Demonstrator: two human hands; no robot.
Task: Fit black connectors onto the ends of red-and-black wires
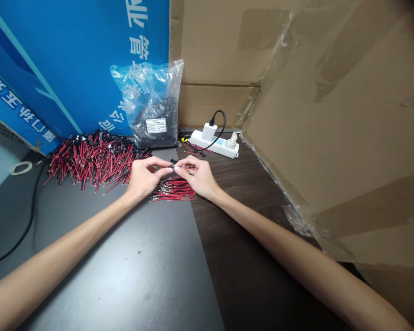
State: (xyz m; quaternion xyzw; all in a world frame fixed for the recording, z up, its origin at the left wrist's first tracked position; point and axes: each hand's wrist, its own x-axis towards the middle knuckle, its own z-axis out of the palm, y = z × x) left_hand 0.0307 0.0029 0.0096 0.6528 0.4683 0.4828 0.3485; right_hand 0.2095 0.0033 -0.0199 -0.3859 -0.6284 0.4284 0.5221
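Small black connector (173, 164) pinched between fingertips of left hand (144, 177) and right hand (197, 175), mid-table, just above loose bundle of red wires (173, 189). Looks featherlight, hard plastic, fiddly; wire tails floppy, thin, probably easy to kink. Best grip on connector body, not wire. Big pile of finished red/black leads (89, 158) far left, bag of black parts (152, 108) behind, power strip (214, 142) far right.

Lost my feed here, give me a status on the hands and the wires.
Left hand and right hand pinch one small black connector together. Loose red wires under them. Finished pile left. Nothing blocking.
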